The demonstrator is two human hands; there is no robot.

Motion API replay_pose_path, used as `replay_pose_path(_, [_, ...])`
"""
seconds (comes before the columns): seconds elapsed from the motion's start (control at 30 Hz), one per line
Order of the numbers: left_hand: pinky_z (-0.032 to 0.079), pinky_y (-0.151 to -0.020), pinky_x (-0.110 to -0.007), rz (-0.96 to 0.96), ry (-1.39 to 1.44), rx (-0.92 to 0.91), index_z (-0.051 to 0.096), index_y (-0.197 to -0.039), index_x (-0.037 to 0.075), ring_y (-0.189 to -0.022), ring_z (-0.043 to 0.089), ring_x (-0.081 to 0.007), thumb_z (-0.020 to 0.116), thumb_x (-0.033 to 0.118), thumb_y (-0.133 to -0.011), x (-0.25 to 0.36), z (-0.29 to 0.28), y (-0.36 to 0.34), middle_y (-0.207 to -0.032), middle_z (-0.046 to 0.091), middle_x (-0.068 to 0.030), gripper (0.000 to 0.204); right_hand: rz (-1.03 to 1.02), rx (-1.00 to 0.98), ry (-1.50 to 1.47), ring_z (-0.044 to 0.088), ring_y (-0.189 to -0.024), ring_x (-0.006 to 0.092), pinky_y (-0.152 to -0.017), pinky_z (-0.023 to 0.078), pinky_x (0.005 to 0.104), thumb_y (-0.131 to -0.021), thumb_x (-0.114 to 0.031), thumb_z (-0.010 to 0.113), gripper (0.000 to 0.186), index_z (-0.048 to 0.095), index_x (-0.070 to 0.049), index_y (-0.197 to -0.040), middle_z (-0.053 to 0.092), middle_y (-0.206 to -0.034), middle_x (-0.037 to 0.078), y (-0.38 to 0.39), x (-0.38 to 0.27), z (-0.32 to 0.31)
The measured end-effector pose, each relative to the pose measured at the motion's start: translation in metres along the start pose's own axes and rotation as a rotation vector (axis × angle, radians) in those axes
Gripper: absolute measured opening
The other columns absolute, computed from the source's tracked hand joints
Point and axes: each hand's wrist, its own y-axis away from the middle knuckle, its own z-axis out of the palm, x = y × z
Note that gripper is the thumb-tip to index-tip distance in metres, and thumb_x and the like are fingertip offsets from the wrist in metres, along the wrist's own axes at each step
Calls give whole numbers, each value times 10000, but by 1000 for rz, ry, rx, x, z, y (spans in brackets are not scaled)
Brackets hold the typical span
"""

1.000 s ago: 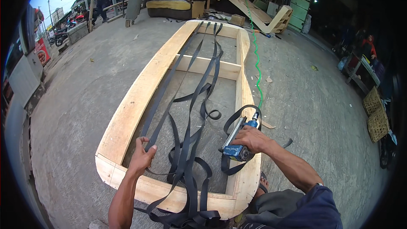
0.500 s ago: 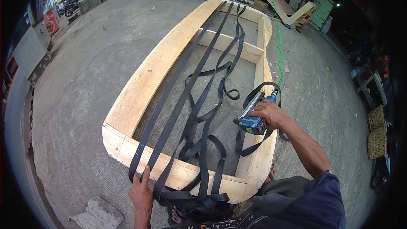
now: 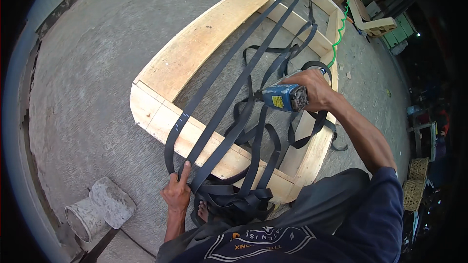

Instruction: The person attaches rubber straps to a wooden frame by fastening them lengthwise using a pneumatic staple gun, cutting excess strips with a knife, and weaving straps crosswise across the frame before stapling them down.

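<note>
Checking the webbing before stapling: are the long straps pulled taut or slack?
Taut: the straps run straight along the frame to the left hand.

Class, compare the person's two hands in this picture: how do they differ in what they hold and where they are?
The left hand grips black webbing straps low, just outside the near end rail of the wooden frame; the right hand is raised over the frame's right side. The left hand holds soft strap; the right hand clasps a blue power tool. Both hands are bare and closed around something.
</note>
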Motion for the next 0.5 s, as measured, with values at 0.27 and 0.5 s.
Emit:
replay_pose_path(0.27, [432, -443, -376, -49, 24, -1, 701, -1339, 305, -466, 514, -202, 656, -55, -738, 5, -7, 22, -724, 520, -24, 702, -50, -287, -103, 732, -858, 351, -744, 546, 465, -627, -221, 817, 490, 776, -112, -1103, 760, -909, 167, -70, -48, 58])
replay_pose_path(0.5, [457, -453, -347, -26, 46, 46, 711, -1327, 304, -501, 545, -192, 665, -46, -673, -9, -4, 14, -800, 600, -31, 744, -148, -343, -143, 733, -857, 347, -719, 540, 475, -651, -310, 827, 457, 779, -144, -1074, 761, -877, 136, -106, -71, 88])
